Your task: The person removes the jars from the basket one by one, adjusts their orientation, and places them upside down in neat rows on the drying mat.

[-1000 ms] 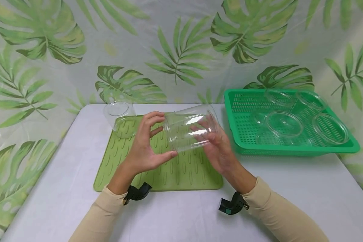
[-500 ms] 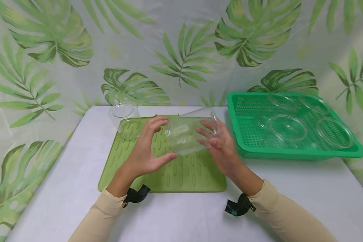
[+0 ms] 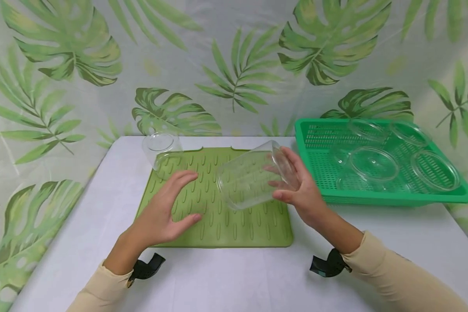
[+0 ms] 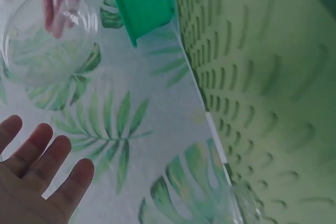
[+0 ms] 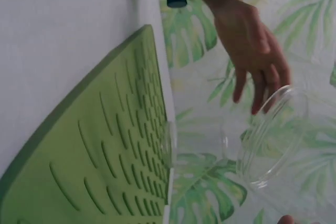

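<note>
A clear, see-through cup (image 3: 246, 180) is tilted on its side in the air over the green mat (image 3: 234, 236). My right hand (image 3: 306, 197) grips its right end, thumb in front and fingers behind. My left hand (image 3: 161, 214) is apart from the cup, to its left, with fingers spread and nothing in them. In the left wrist view the cup's round end (image 4: 50, 38) faces the camera beyond my left fingers. The right wrist view shows the cup (image 5: 270, 140) below my left hand (image 5: 252, 51). Another clear cup (image 3: 164, 149) stands at the mat's back left corner.
On the right of the white table (image 3: 234, 277) sits a green slotted basket (image 3: 374, 198). Several clear cups (image 3: 374, 164) lie in it, some leaning on its rim. A leaf-patterned cloth (image 3: 234, 56) hangs behind the table.
My left hand has let go of the cup's left end and drawn back left and toward me. My right hand has shifted slightly right with the cup, which is tilted more.
</note>
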Available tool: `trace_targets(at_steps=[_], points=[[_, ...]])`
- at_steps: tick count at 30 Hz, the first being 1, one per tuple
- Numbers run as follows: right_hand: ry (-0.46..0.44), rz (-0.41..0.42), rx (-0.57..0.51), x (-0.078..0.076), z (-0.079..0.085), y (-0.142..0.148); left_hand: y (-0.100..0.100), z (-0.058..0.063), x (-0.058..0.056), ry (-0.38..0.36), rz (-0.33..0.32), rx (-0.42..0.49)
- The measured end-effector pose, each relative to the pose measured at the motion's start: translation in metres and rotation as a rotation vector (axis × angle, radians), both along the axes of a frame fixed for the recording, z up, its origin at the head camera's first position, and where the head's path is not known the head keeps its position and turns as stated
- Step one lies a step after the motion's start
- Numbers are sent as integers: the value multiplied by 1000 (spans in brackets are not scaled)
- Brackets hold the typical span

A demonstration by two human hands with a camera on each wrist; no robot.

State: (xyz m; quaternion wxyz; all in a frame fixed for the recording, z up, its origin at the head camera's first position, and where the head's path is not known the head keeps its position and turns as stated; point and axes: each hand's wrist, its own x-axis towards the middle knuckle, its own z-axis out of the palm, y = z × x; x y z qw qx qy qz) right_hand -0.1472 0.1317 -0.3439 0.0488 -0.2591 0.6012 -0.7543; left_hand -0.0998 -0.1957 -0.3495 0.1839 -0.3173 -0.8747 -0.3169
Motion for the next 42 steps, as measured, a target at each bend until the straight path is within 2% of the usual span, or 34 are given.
trace_targets(at_steps=[5, 9, 13, 16, 22, 28, 32, 35, 40, 42], points=[[47, -12, 63, -1, 4, 7, -21, -15, 11, -15, 81, -35], [52, -39, 124, 0, 7, 11, -37, -24, 19, -23, 136, -124], [56, -95, 258, 3, 10, 15, -55, -31, 27, -15, 183, -223], [62, -128, 367, 4, 11, 18, -68, -37, 33, -15, 212, -255], [92, -135, 464, 4, 15, 26, -89, -47, 37, -7, 219, -242], [149, -195, 627, 2, 24, 29, -99, -60, 39, -65, 224, -230], [175, -223, 737, 1, 33, 29, -101, -59, 38, -94, 219, -262], [185, -219, 781, 1, 40, 29, -102, -57, 38, -122, 214, -296], [165, -212, 810, -1, 48, 25, -106, -56, 36, -180, 210, -345], [158, -207, 809, -2, 50, 23, -107, -57, 35, -229, 208, -356]])
